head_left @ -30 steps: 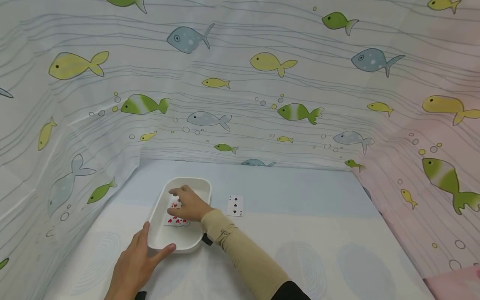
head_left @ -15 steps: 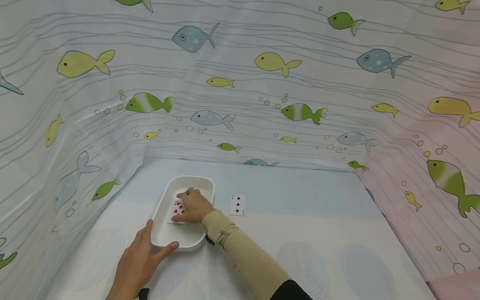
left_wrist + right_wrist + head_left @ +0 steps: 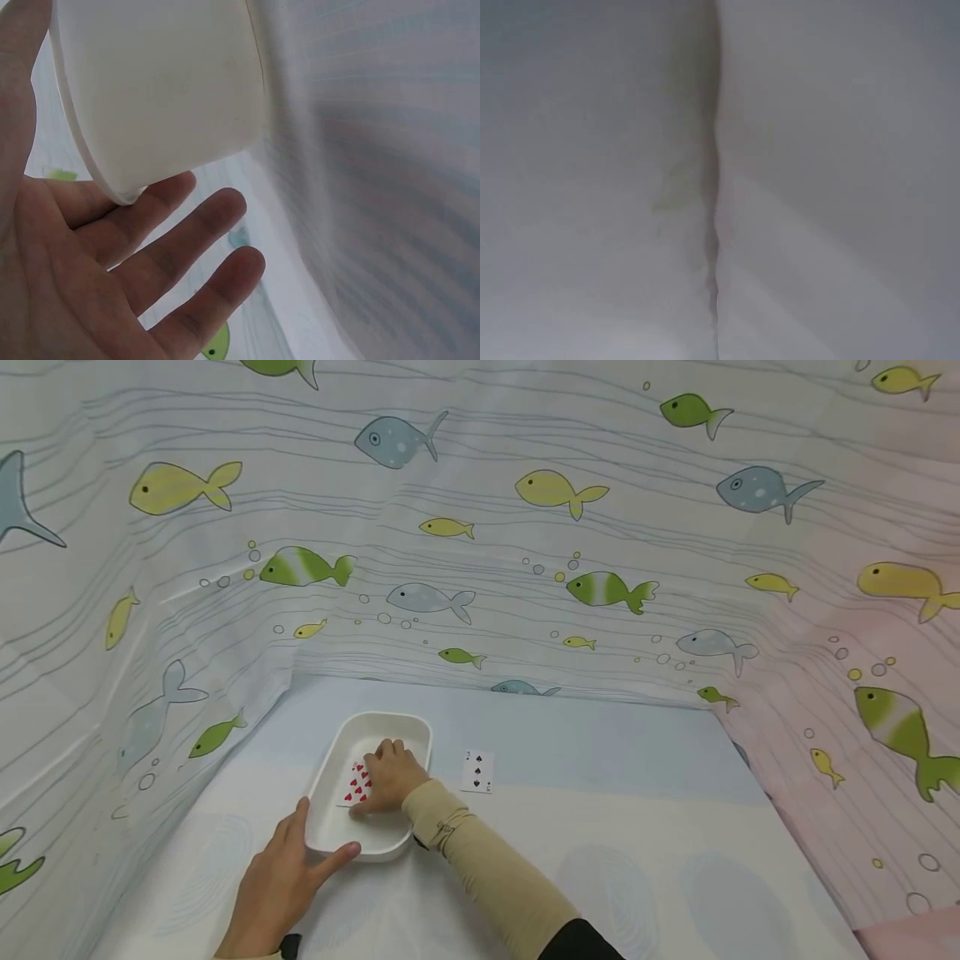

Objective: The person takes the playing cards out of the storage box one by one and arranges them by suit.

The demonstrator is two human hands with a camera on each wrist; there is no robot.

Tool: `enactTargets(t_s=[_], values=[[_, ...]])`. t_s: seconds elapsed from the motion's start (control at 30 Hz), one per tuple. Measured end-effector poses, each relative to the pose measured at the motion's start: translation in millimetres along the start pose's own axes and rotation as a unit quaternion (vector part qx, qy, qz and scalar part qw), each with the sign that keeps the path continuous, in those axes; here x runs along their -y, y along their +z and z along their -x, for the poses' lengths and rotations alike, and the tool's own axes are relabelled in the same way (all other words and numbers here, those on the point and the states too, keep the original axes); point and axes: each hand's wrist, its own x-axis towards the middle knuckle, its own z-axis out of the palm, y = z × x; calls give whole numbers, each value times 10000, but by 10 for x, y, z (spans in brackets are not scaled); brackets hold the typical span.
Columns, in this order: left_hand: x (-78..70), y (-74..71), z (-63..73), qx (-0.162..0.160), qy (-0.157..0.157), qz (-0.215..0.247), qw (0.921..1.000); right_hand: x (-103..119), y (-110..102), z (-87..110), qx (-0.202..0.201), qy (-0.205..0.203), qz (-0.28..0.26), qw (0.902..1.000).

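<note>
In the head view, a white plastic tray (image 3: 341, 835) rests on the table with red heart playing cards (image 3: 357, 785) inside. My right hand (image 3: 393, 777) reaches down into the tray and grips the cards at their right side, thumb at the near edge, fingers at the far edge, covering part of them. My left hand (image 3: 273, 877) spans the tray's near-left corner, thumb and fingers spread against the rim. The left wrist view has these fingers (image 3: 195, 255) nearly straight beside the tray wall (image 3: 165, 90). The right wrist view is blurred pale surfaces without the hand.
A spade playing card (image 3: 477, 772) lies face up on the table to the right of the tray. The table wears a pale blue and white cover (image 3: 600, 752). Fish-patterned sheets (image 3: 480, 560) enclose the back and both sides.
My right hand has come down onto the cards, closed around them and drawn to their right side, baring more hearts. My left hand stays at the tray corner. The head view has shifted slightly.
</note>
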Motion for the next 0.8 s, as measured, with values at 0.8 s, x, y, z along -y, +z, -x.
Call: enactTargets(t_s=[0.8], values=[[1,0,5,-39,118,-31,9999,-12,39,-61,70,57,-334,9994]])
